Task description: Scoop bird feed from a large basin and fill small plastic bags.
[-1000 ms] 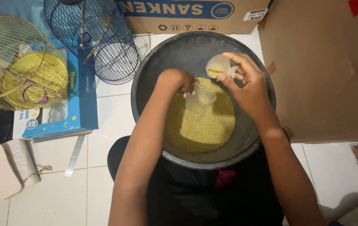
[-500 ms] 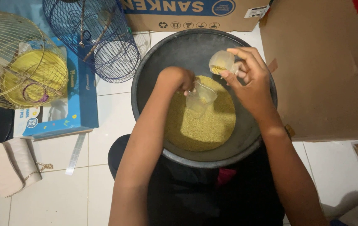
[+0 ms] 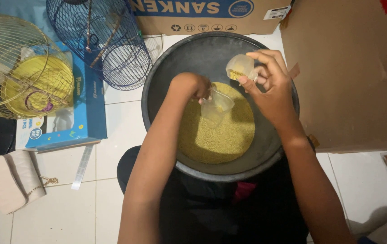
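the left hand (image 3: 192, 86) is clamped on a clear plastic cup (image 3: 217, 106), held just above the yellow grain (image 3: 218, 133) in the black basin (image 3: 157, 97). the right hand (image 3: 270, 83) is closed around a small clear container (image 3: 239, 67), tilted, with some grain inside, just right of and above the cup. the two hands are near each other, not touching. a dark wire cage (image 3: 100, 43) stands left of the left hand; a cardboard box (image 3: 351, 72) stands right of the right hand.
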